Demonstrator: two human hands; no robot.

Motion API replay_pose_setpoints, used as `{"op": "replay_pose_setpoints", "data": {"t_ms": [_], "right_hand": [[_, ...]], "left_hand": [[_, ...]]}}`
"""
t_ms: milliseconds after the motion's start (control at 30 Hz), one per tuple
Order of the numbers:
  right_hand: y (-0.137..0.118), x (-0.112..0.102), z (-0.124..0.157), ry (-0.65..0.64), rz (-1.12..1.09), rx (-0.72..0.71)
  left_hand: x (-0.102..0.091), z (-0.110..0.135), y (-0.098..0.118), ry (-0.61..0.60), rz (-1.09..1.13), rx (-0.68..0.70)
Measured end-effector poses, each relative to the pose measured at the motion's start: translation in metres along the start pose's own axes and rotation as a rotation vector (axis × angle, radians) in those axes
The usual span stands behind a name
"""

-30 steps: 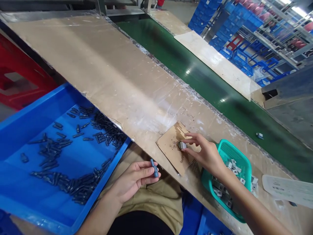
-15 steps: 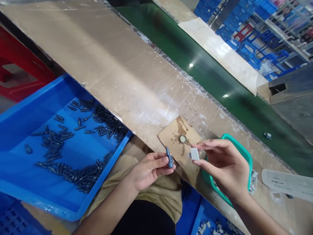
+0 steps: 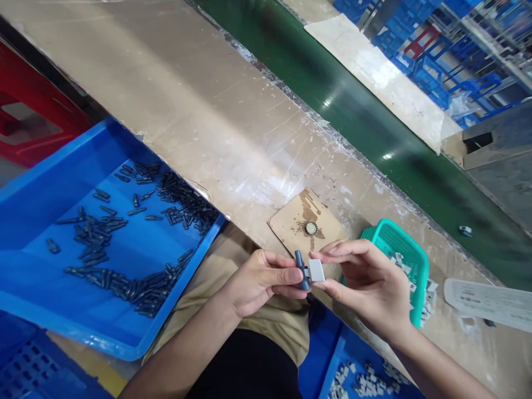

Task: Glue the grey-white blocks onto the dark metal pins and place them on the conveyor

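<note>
My left hand (image 3: 266, 280) pinches a dark blue-grey plastic stem (image 3: 300, 263) between thumb and fingers, holding it nearly upright. Between the thumb and fingertips of my right hand (image 3: 366, 277) is a small white rectangular plastic block (image 3: 316, 270). The block's narrow tab meets the side of the stem; how deep it sits I cannot tell. Just beyond the hands, a bottle-cap-like round piece (image 3: 311, 228) rests on a stained cardboard square (image 3: 286, 224). A green basket (image 3: 421, 260) holding white pieces stands behind my right hand.
At left, a large blue tray (image 3: 37, 221) holds many dark stems (image 3: 100, 235). Below the bench, a blue bin (image 3: 328, 354) contains white-and-grey pieces. A green conveyor belt (image 3: 353, 133) runs beyond the brown bench top (image 3: 187, 111), with one small piece (image 3: 465, 230) on it. A clear plastic lid-like strip (image 3: 486, 302) lies at right.
My right hand has moved left, bringing the white block's tab against the stem. My left hand has shifted slightly right with the stem, and the green basket is less covered.
</note>
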State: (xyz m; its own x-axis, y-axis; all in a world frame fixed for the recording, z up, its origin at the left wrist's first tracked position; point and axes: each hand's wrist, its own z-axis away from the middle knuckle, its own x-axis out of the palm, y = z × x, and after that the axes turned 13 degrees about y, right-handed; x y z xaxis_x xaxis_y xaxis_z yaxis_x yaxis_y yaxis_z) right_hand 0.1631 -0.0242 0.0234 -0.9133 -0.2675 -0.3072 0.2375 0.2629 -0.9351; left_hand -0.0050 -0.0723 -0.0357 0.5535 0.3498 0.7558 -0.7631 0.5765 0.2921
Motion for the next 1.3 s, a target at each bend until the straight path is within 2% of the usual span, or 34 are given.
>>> {"op": "replay_pose_setpoints", "data": {"t_ms": [133,233,333,433,533,600,667,733,800,967,1033,1067,1133,1200,1233,1300], "right_hand": [[0.002,-0.002,-0.001,0.012,0.015,0.008],[0.003,-0.004,-0.001,0.009,0.044,-0.037],[0.0,-0.005,-0.003,0.024,0.047,-0.11],[-0.008,-0.003,-0.007,0.097,0.033,-0.151],[-0.017,-0.002,-0.008,0.242,0.04,-0.126],[-0.023,-0.001,-0.006,0.317,0.034,-0.059],[-0.027,-0.001,-0.002,0.319,0.015,0.013],[-0.029,0.0,0.001,0.287,0.0,0.055],[-0.031,0.002,0.003,0.26,-0.006,0.068],[-0.033,0.004,0.004,0.21,-0.015,0.066],[-0.035,0.002,0.005,0.192,-0.001,0.079],[-0.036,0.001,0.004,0.179,0.009,0.087],[-0.039,-0.002,0.004,0.152,0.028,0.099],[-0.041,-0.003,0.004,0.149,0.03,0.101],[-0.041,-0.003,0.003,0.158,0.028,0.102],[-0.042,-0.003,0.003,0.175,0.02,0.105]], "left_hand": [[0.002,0.003,0.009,-0.005,-0.087,0.045],[0.006,0.006,0.016,0.01,-0.127,0.07],[0.013,0.006,0.017,0.024,-0.082,0.083],[0.019,0.002,0.01,0.023,0.023,0.145],[0.024,0.001,-0.003,0.095,0.039,0.376],[0.024,0.003,-0.011,0.215,-0.084,0.652],[0.021,0.007,-0.016,0.326,-0.265,0.955],[0.017,0.01,-0.019,0.37,-0.436,1.162],[0.012,0.011,-0.019,0.354,-0.551,1.224],[0.006,0.016,-0.014,0.233,-0.767,1.101],[0.007,0.021,-0.012,0.202,-0.848,1.139],[0.007,0.024,-0.011,0.223,-0.871,1.218],[0.008,0.027,-0.008,0.233,-0.916,1.487],[0.007,0.029,-0.005,0.171,-0.971,1.744],[0.007,0.028,-0.003,0.111,-1.002,1.812],[0.006,0.028,0.0,0.052,-1.041,1.831]]}}
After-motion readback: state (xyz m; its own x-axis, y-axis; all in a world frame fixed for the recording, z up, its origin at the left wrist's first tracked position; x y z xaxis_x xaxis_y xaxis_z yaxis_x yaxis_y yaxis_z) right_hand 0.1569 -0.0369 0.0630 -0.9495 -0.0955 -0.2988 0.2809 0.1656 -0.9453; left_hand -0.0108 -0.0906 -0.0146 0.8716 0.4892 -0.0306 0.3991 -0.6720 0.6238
